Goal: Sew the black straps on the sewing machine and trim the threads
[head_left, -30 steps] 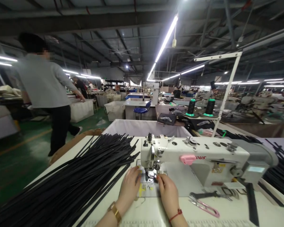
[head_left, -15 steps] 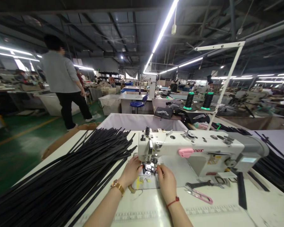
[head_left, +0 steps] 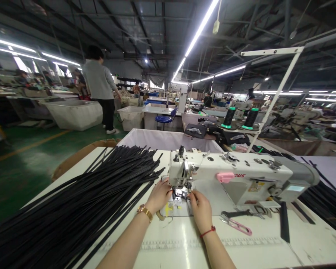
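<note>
A white sewing machine [head_left: 204, 168] stands on the table, its needle and presser foot [head_left: 182, 192] under a bright lamp. My left hand [head_left: 160, 196], with a gold watch at the wrist, is left of the foot, fingers bent together close to the plate. On the other side, my right hand [head_left: 202, 211] pinches thumb and forefinger beside the foot; a red cord circles that wrist. Small dark parts show between the hands, but what either hand grips is too small to make out. Long black strips [head_left: 81, 194] lie heaped left of my left arm.
Pink-handled thread snips [head_left: 238, 225] and a dark wrench [head_left: 238, 213] lie right of my right hand. A printed ruler [head_left: 182, 244] crosses the table's front. Behind stand a pale bin [head_left: 168, 139] and two black thread cones [head_left: 229, 117]. A person in grey [head_left: 99, 82] is at the left.
The view has shifted slightly, moving the machine and hands a little rightward in the picture. Both hands stay beside the foot. The person in grey has walked farther off.
</note>
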### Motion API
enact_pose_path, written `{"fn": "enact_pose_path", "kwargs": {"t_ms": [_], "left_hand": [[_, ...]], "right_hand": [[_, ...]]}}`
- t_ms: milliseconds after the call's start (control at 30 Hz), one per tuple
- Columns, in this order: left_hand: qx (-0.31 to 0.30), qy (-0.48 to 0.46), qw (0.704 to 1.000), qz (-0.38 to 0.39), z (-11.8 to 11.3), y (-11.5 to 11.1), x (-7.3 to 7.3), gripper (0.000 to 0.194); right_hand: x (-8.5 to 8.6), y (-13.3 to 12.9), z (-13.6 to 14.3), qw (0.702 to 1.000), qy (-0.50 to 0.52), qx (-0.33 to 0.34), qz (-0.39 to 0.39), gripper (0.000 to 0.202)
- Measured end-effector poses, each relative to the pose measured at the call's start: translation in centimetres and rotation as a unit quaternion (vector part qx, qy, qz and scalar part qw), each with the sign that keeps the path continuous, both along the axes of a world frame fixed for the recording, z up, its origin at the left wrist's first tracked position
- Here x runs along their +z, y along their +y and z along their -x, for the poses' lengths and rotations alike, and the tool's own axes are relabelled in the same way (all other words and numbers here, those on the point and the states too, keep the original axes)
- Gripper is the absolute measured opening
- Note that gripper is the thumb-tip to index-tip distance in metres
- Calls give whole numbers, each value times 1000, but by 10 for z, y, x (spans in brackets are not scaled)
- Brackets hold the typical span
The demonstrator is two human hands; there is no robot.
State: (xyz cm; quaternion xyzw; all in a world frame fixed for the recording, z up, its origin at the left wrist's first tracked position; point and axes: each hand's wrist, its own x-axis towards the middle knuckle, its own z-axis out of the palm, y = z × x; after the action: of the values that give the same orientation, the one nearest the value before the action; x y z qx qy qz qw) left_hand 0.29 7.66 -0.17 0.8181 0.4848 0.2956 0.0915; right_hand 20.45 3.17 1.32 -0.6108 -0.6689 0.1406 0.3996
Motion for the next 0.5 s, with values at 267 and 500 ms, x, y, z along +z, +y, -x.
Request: {"fn": "enact_pose_path", "kwargs": {"t_ms": [267,500], "left_hand": [[3,-5,1000,11,1,1,-2,21],[3,-4,1000,17,0,4,-6,25]], "right_hand": [[-6,5,-2,1000,-14,1,-6,33],[-8,9,-1,1000,-24,6,-12,32]]}}
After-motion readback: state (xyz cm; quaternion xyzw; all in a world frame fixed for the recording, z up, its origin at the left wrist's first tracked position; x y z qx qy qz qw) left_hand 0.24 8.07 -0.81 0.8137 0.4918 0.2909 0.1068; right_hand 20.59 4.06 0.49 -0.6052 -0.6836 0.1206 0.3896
